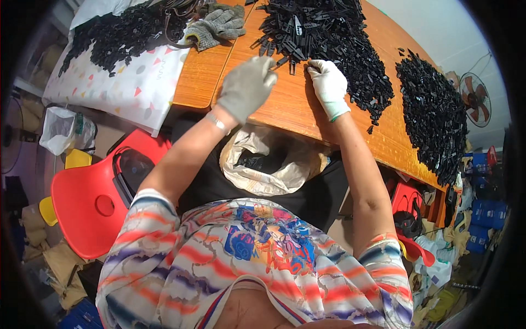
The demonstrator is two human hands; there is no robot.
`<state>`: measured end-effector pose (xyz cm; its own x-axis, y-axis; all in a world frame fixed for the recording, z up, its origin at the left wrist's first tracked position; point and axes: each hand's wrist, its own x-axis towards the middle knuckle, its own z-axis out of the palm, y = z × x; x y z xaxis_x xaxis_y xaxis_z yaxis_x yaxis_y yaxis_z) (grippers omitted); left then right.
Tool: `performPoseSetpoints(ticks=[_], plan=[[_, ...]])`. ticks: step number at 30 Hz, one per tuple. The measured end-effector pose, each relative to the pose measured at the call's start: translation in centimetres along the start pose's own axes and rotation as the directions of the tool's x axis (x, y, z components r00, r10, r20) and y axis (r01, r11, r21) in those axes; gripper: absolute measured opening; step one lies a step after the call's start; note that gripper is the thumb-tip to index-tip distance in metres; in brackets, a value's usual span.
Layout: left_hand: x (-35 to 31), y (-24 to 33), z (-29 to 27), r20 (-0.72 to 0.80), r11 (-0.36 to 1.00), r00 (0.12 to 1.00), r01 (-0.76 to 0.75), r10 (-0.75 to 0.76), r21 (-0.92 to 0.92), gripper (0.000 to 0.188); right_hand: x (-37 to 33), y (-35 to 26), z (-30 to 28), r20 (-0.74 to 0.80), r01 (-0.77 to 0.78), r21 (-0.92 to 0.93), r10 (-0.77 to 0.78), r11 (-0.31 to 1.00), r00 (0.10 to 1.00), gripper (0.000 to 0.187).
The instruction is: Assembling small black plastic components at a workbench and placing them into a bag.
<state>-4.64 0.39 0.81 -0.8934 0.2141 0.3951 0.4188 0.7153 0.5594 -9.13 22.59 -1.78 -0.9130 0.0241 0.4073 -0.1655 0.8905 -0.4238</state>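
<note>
My left hand (246, 90), in a grey glove, is over the wooden table (290, 112) with its fingers curled together. A small black plastic piece (281, 62) shows at its fingertips. My right hand (330, 88) wears a white glove and is closed beside the large heap of black plastic pieces (323, 33). Whatever its fingertips pinch is too small or hidden to name. Between the hands, a pronged black piece (292, 68) juts from the heap's near edge. Below the table edge, a whitish sack (260, 183) gapes at my lap with dark contents inside.
Another black heap (430, 109) spreads along the table's right side. More pieces (118, 41) cover the patterned cloth (131, 96) at left, near grey knit gloves (216, 24). A red chair (82, 203) and a lined bin (63, 129) stand left; a fan (475, 98) is far right.
</note>
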Motion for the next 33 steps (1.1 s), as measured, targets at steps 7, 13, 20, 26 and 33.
performPoseSetpoints(ticks=[7, 13, 20, 26, 33], plan=[[3.4, -0.9, 3.5, 0.074, 0.956, 0.995, 0.035, -0.059, 0.290, 0.019, -0.3, -2.3, -0.7, 0.067, 0.247, -0.100, -0.241, 0.964, 0.968, 0.013], [2.5, -0.8, 2.6, 0.022, 0.982, 0.999, 0.033, -0.037, 0.187, 0.014, -1.1, -2.9, -1.6, 0.096, -0.019, 0.051, 0.014, 0.999, 0.995, 0.015], [1.0, -0.5, 1.1, 0.098, 0.928, 0.994, -0.009, 0.048, -0.374, 0.021, -2.0, -6.7, -4.0, 0.130, -0.037, 0.250, 0.004, 0.968, 0.992, 0.018], [-0.1, 0.1, 1.5, 0.284, 0.186, 0.948, 0.307, -0.143, -0.933, 0.017, -3.9, -8.5, -3.6, 0.299, -0.314, 0.543, 0.170, 0.779, 0.939, 0.020], [-1.1, 1.0, 1.9, 0.340, -0.215, 0.920, 0.299, -0.195, -0.930, 0.025, -4.6, -9.5, -5.0, 0.190, -0.296, 0.767, 0.239, 0.569, 0.952, 0.019]])
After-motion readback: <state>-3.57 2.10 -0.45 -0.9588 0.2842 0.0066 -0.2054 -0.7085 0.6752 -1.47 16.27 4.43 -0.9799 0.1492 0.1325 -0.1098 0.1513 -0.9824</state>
